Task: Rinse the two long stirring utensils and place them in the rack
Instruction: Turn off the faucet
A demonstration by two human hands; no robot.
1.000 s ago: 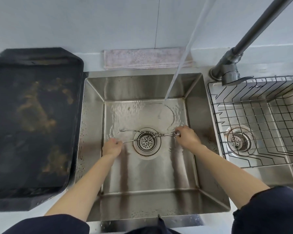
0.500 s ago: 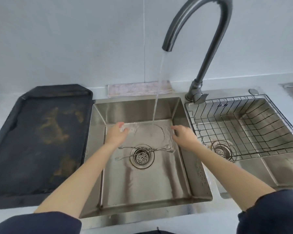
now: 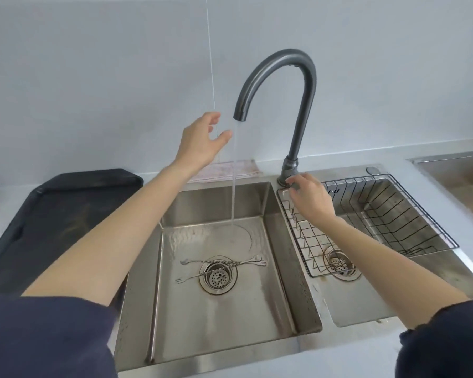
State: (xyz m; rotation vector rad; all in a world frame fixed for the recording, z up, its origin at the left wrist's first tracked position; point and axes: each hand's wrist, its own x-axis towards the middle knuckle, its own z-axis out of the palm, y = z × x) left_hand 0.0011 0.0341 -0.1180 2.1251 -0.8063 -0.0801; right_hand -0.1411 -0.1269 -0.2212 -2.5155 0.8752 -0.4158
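Hands have left the sink: left hand (image 3: 202,140) now hangs open beside the faucet (image 3: 298,85) spout, right hand (image 3: 310,199) grips its base; both stirrers (image 3: 221,261) lie over the drain (image 3: 218,276).

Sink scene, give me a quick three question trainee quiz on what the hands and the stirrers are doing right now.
1. True or false: the left hand is holding a stirrer.
2. Where do the two stirrers lie? A: in the wire rack B: across the drain of the left basin C: on the black tray
3. Fill in: the right hand is at the base of the ____.

Key: 1 false; 2 B; 3 faucet.
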